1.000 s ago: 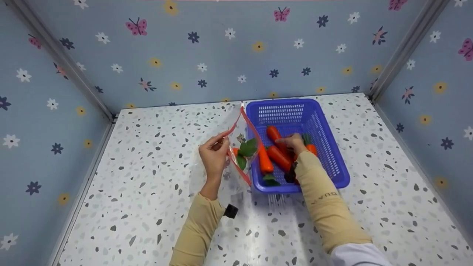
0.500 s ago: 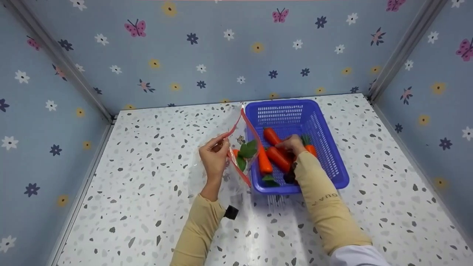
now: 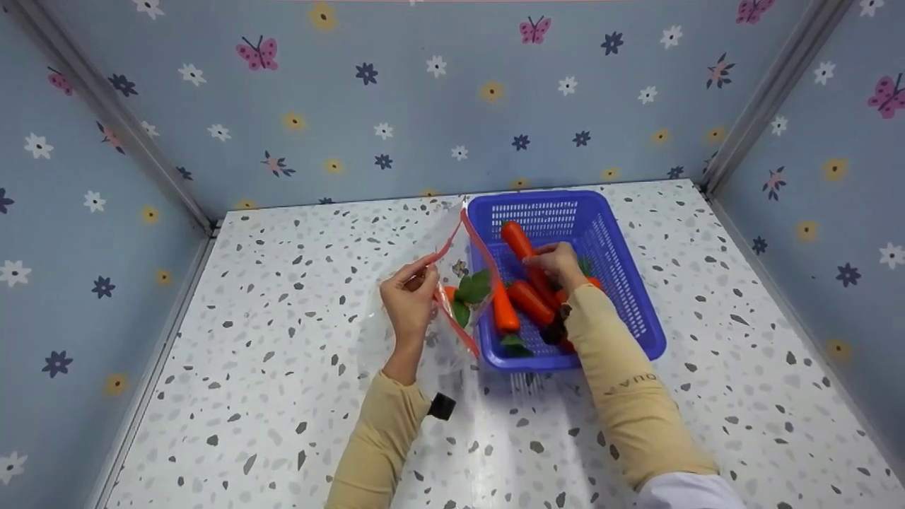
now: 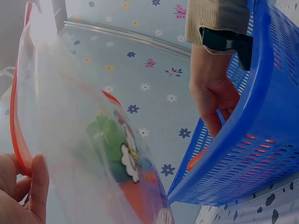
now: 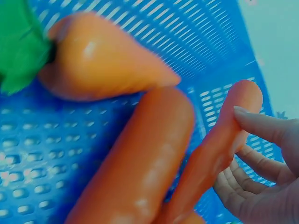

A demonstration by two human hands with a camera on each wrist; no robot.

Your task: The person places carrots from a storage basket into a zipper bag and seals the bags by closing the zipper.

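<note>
My left hand (image 3: 410, 297) pinches the red zip edge of a clear plastic bag (image 4: 60, 121), holding its mouth apart. Inside the bag show green leaves (image 3: 474, 286) and something orange (image 4: 140, 200). My right hand (image 3: 558, 263) reaches into a blue basket (image 3: 601, 201), its thumb and fingers around a long, wavy red-orange vegetable (image 5: 224, 126). That vegetable slants up among the others, its lower end hidden behind a thicker red-orange one (image 5: 140, 158). A carrot (image 5: 98, 60) with green leaves lies beside them.
Another long orange vegetable (image 3: 505, 311) lies along the basket's left side, beside the bag's red edge. Flower-patterned panels (image 3: 438, 106) close off the back and sides of the speckled white table (image 3: 269, 339).
My right hand has lifted slightly, and the far end of the long red-orange vegetable has risen and shifted toward the back of the basket. My left hand keeps its hold on the bag.
</note>
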